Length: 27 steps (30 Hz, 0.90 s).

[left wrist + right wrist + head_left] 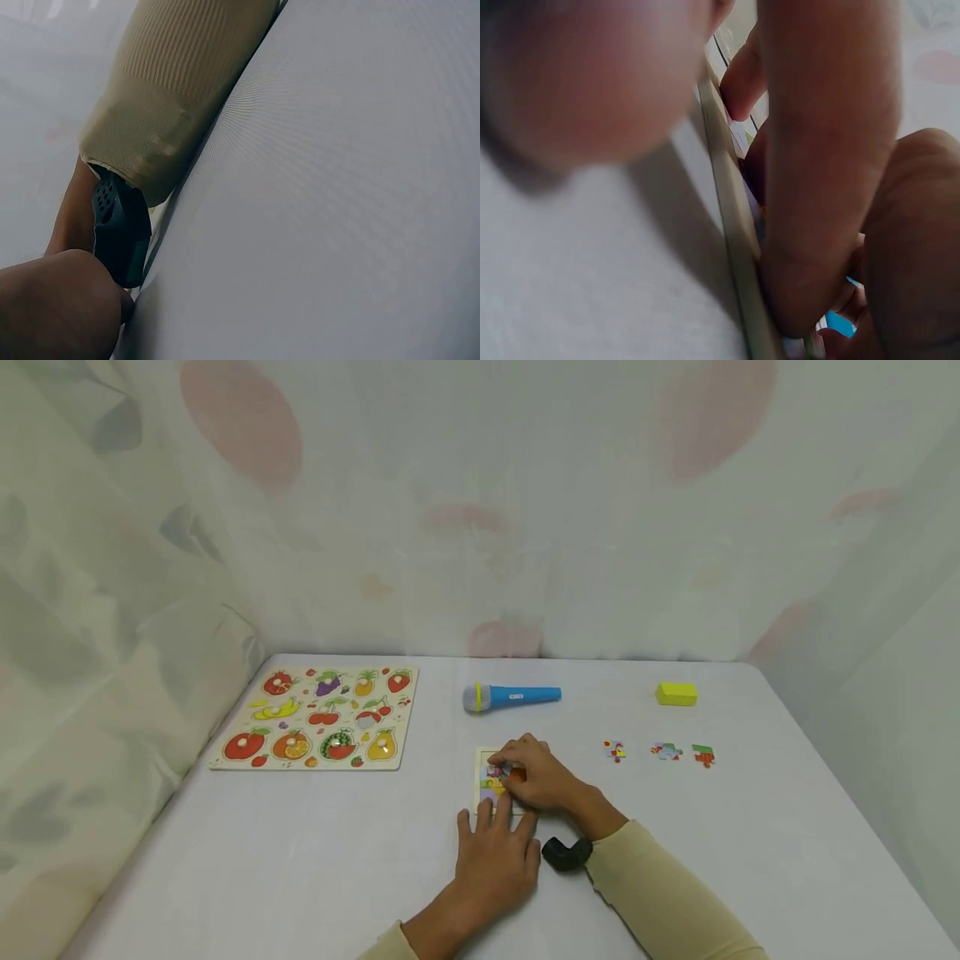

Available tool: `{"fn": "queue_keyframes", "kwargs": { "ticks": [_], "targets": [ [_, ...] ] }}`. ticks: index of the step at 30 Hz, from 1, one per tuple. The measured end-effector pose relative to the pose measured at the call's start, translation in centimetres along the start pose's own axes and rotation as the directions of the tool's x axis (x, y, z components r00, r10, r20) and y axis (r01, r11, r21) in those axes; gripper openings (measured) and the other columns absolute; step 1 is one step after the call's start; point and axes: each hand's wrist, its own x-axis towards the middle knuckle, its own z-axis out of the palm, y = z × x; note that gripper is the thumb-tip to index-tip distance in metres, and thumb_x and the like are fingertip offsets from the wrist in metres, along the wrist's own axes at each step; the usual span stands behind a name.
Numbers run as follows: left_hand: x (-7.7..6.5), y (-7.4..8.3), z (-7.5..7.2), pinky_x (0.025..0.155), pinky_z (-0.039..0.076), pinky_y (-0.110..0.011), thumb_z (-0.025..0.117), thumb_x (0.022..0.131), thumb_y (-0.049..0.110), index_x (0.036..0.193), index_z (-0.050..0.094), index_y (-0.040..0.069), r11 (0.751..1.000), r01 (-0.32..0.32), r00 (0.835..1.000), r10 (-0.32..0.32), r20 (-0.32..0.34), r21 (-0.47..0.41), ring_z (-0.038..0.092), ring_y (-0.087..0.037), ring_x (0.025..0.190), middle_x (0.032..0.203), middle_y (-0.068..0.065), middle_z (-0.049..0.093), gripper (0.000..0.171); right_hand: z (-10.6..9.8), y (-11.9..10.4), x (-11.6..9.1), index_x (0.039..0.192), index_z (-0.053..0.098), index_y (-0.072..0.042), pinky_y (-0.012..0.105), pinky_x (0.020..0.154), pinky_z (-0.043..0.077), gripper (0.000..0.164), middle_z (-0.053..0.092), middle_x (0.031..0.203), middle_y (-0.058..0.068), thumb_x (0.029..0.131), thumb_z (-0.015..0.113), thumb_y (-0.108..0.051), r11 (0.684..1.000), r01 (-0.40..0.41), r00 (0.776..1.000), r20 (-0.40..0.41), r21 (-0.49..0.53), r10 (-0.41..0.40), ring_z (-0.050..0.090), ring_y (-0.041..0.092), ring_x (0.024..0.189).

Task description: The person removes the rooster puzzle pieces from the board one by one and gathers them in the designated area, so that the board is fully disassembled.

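A small jigsaw puzzle in a pale frame (pixel 477 777) lies on the table, partly covered by both hands. My right hand (pixel 542 774) reaches over it from the right, its thumb and forefinger curled about a colourful puzzle piece (pixel 498 770) within the frame. My left hand (pixel 497 862) lies at the near side, fingers spread and fairly straight, with fingertips on the frame's near edge. In the right wrist view, fingers (pixel 817 187) press along the frame's edge (pixel 731 217). Only part of the left hand (pixel 60 304) shows in the left wrist view.
Loose puzzle pieces (pixel 667 751) lie to the right. Beyond the frame is a blue toy microphone (pixel 525 695); a yellow block (pixel 677 694) stands at the back right. A fruit peg puzzle board (pixel 306 727) occupies the back left. Patterned curtains (pixel 480 568) surround the white table (pixel 315 860).
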Motion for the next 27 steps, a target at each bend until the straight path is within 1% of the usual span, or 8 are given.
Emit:
{"fn": "queue_keyframes", "kwargs": {
  "ticks": [4,7,14,18,23,25,27],
  "targets": [
    [0.05,-0.05,0.03,0.084,0.029,-0.063,0.048,0.095,0.038,0.122,0.064,0.019,1.0,-0.008,1.0,0.008,-0.007,-0.004,0.038,-0.039,0.118,0.136,-0.018,0.043,0.036,-0.06,-0.03,0.08,0.117,0.07,-0.012,0.039,0.081,0.033,0.034,0.062,0.107,-0.005,0.085,0.061,-0.005,0.999,0.011,1.0,0.029,-0.039,-0.01,0.045,0.013,0.093],
    [0.07,-0.06,0.02,0.084,0.03,-0.063,0.047,0.095,0.038,0.122,0.064,0.019,1.0,-0.007,1.0,0.007,-0.001,-0.003,0.038,-0.039,0.118,0.136,-0.018,0.043,0.036,-0.03,-0.08,0.08,0.115,0.071,-0.014,0.039,0.082,0.033,0.033,0.059,0.105,-0.005,0.086,0.06,-0.004,0.999,0.003,0.999,0.039,-0.042,-0.001,0.044,0.013,0.093],
    [0.04,-0.04,-0.01,0.083,0.03,-0.063,0.048,0.095,0.038,0.119,0.065,0.02,1.0,-0.007,1.0,0.007,-0.005,0.004,0.039,-0.039,0.116,0.135,-0.018,0.043,0.035,0.3,-0.01,0.15,0.113,0.072,-0.016,0.039,0.083,0.033,0.035,0.053,0.103,-0.007,0.084,0.06,-0.001,0.999,-0.007,1.0,0.016,-0.049,0.007,0.042,0.013,0.095],
    [-0.03,-0.04,-0.03,0.083,0.031,-0.062,0.048,0.095,0.038,0.118,0.065,0.02,1.0,-0.006,1.0,0.006,-0.017,0.011,0.04,-0.039,0.116,0.135,-0.017,0.044,0.034,0.27,-0.13,0.15,0.113,0.072,-0.014,0.039,0.084,0.035,0.035,0.057,0.104,-0.006,0.083,0.06,-0.001,0.999,0.017,1.0,0.004,-0.037,-0.017,0.043,0.013,0.094],
    [-0.09,0.01,-0.06,0.084,0.03,-0.063,0.048,0.095,0.039,0.118,0.065,0.021,1.0,0.001,1.0,-0.001,-0.009,0.007,0.039,-0.039,0.117,0.135,-0.016,0.044,0.034,-0.06,-0.39,0.18,0.114,0.071,-0.011,0.038,0.081,0.037,0.034,0.061,0.104,-0.004,0.082,0.062,-0.006,0.999,0.038,0.999,0.02,-0.031,-0.037,0.045,0.013,0.093],
    [-0.07,0.02,-0.06,0.084,0.03,-0.063,0.047,0.095,0.039,0.12,0.064,0.021,1.0,0.003,1.0,-0.003,-0.003,0.007,0.039,-0.039,0.117,0.135,-0.016,0.044,0.035,-0.22,-0.47,0.24,0.116,0.071,-0.011,0.037,0.08,0.038,0.033,0.061,0.104,-0.003,0.084,0.064,-0.01,0.999,0.027,0.999,0.041,-0.033,-0.025,0.044,0.013,0.092],
    [-0.05,0.04,-0.01,0.084,0.03,-0.064,0.048,0.095,0.038,0.121,0.064,0.021,1.0,0.001,1.0,-0.001,-0.01,0.007,0.04,-0.039,0.117,0.134,-0.016,0.045,0.036,-0.4,-0.53,0.32,0.117,0.071,-0.012,0.036,0.079,0.038,0.032,0.06,0.105,-0.003,0.085,0.066,-0.014,0.999,0.012,0.998,0.066,-0.036,-0.01,0.044,0.013,0.092]
  ]
}}
